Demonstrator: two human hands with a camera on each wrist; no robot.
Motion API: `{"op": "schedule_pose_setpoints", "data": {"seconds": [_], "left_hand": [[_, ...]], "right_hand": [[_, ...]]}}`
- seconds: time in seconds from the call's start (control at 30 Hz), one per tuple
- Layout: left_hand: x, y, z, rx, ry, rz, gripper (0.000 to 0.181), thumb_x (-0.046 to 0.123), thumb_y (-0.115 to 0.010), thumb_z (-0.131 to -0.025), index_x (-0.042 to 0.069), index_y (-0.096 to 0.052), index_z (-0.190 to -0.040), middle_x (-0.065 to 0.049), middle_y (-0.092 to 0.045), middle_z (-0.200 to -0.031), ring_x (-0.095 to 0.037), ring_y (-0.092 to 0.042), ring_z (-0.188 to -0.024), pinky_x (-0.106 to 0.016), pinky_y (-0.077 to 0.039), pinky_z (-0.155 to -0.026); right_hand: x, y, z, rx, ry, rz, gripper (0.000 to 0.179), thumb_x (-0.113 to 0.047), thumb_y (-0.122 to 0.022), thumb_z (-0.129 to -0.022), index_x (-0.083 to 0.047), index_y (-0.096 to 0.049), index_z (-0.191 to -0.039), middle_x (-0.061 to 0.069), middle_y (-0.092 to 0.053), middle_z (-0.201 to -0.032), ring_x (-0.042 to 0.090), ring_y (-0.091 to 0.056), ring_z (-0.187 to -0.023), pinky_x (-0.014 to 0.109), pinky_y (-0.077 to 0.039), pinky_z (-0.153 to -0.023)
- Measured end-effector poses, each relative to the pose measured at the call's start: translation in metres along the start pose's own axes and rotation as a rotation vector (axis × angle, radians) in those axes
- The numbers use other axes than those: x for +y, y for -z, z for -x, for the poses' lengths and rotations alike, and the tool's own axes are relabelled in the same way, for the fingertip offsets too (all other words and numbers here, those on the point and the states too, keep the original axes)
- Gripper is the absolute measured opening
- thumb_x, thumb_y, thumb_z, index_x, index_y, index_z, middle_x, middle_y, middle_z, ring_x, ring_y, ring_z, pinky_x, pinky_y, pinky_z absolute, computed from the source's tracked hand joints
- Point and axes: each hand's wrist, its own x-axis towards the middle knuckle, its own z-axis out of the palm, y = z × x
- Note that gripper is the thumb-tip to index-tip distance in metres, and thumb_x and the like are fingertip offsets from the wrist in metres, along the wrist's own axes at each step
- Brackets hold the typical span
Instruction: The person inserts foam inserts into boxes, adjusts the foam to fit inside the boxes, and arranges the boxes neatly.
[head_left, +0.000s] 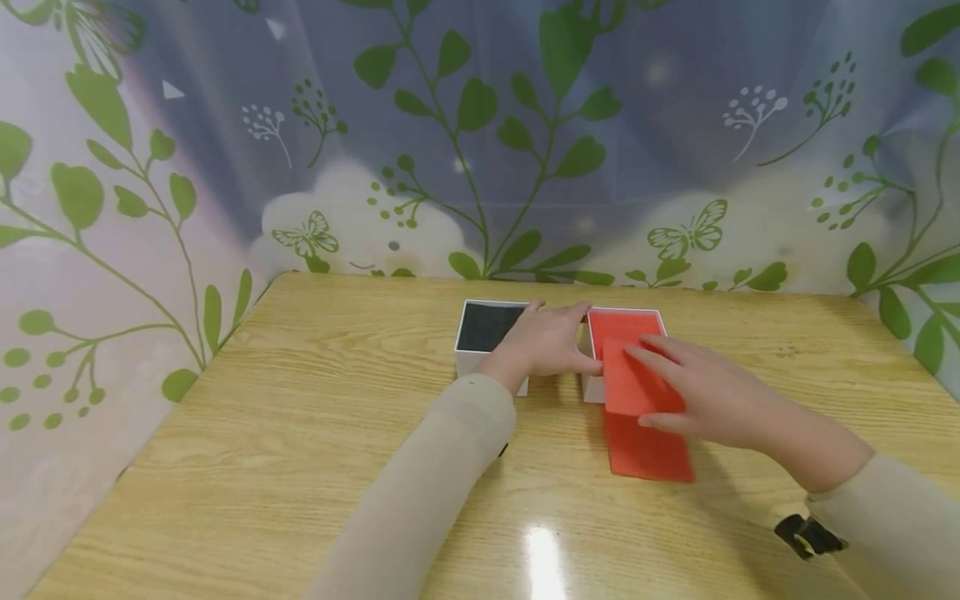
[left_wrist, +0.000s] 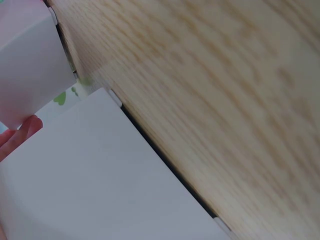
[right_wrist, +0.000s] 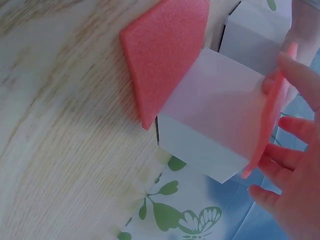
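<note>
Two white open-topped boxes stand side by side: a left box point(head_left: 470, 362) with a dark lining and a right box point(head_left: 593, 390) with red inside. My left hand point(head_left: 546, 340) reaches over the left box and grips the right box's left side, thumb near its front corner. My right hand point(head_left: 720, 396) holds a red foam sheet point(head_left: 637, 375) at the top of the right box, fingers on its face and thumb at its near edge. The right wrist view shows this sheet tilted along the box's rim. A second red sheet point(right_wrist: 165, 55) lies on the table before that box.
The boxes stand toward the back of a wooden table point(head_left: 300, 467). A patterned curtain point(head_left: 480, 150) hangs behind its far edge and along the left side. A dark strap point(head_left: 810, 536) shows under my right sleeve.
</note>
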Motion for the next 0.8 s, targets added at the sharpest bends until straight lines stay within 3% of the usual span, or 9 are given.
{"op": "schedule_pose_setpoints", "data": {"seconds": [0.23, 0.53, 0.8], "left_hand": [[0.001, 0.000, 0.000, -0.003, -0.002, 0.007, 0.090, 0.062, -0.059, -0.078, 0.017, -0.025, -0.149, 0.007, -0.041, -0.143, -0.007, -0.040, -0.127, -0.042, -0.008, -0.112], [0.001, 0.001, 0.000, -0.008, 0.006, -0.006, 0.091, 0.063, -0.059, -0.077, 0.018, -0.025, -0.149, 0.007, -0.039, -0.144, -0.007, -0.038, -0.129, -0.041, -0.008, -0.112], [0.000, 0.001, 0.001, -0.004, -0.004, 0.015, 0.090, 0.059, -0.060, -0.078, 0.016, -0.025, -0.148, 0.009, -0.048, -0.137, -0.006, -0.042, -0.125, -0.041, -0.008, -0.112]], "right_hand": [[0.001, -0.002, -0.002, 0.049, 0.069, -0.028, 0.065, -0.026, -0.074, -0.080, -0.002, -0.049, -0.135, 0.021, -0.044, -0.137, 0.041, -0.044, -0.121, 0.054, -0.041, -0.093], [-0.002, -0.008, -0.007, 0.108, 0.074, -0.032, 0.056, -0.009, -0.074, -0.079, -0.001, -0.053, -0.131, 0.022, -0.051, -0.130, 0.041, -0.054, -0.111, 0.049, -0.050, -0.081], [-0.005, -0.013, -0.010, 0.126, 0.047, -0.085, 0.051, -0.006, -0.068, -0.084, 0.001, -0.051, -0.132, 0.024, -0.049, -0.132, 0.041, -0.047, -0.119, 0.053, -0.044, -0.089]]}}
